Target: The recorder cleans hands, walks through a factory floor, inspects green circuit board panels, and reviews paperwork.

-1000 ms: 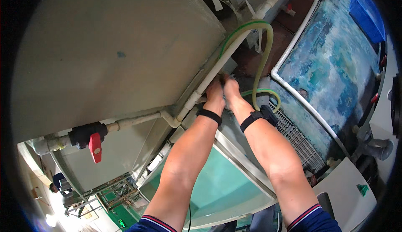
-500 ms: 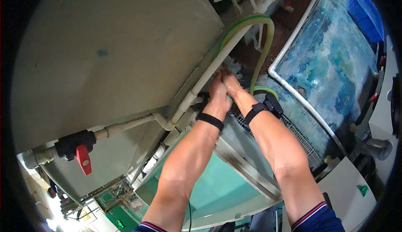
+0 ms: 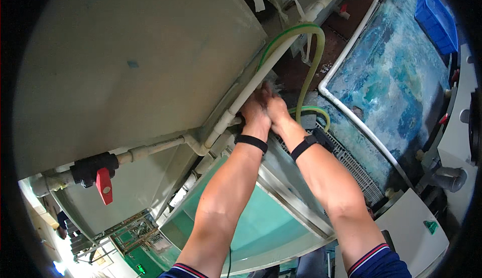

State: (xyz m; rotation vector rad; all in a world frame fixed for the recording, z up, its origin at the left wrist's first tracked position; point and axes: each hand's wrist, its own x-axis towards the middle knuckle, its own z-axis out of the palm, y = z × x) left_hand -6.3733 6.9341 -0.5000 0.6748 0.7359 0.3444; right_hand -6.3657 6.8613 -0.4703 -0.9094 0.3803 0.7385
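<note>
My left hand (image 3: pixel 255 111) and my right hand (image 3: pixel 277 108) are pressed together side by side, just right of a long off-white pipe (image 3: pixel 242 98). Motion smears the fingers, and their tips blend into the dark area beyond. Nothing held can be made out between the palms. A black band (image 3: pixel 252 141) circles my left wrist, and a black watch strap (image 3: pixel 305 147) is round the right one. Close to my right hand, a yellow-green hose (image 3: pixel 318 62) arches over the pipe and drops toward the floor.
A large grey panel (image 3: pixel 125 77) fills the left, with a red-handled valve (image 3: pixel 104 185) below it. Under my forearms lies a tank with pale green water (image 3: pixel 266 217). A white grating (image 3: pixel 351 165) and pipe (image 3: pixel 369 127) cross the blue-stained floor; a blue crate (image 3: pixel 436 19) stands far right.
My hands have shifted slightly left and their fingers have moved against each other, now more blurred. The view has tilted a little.
</note>
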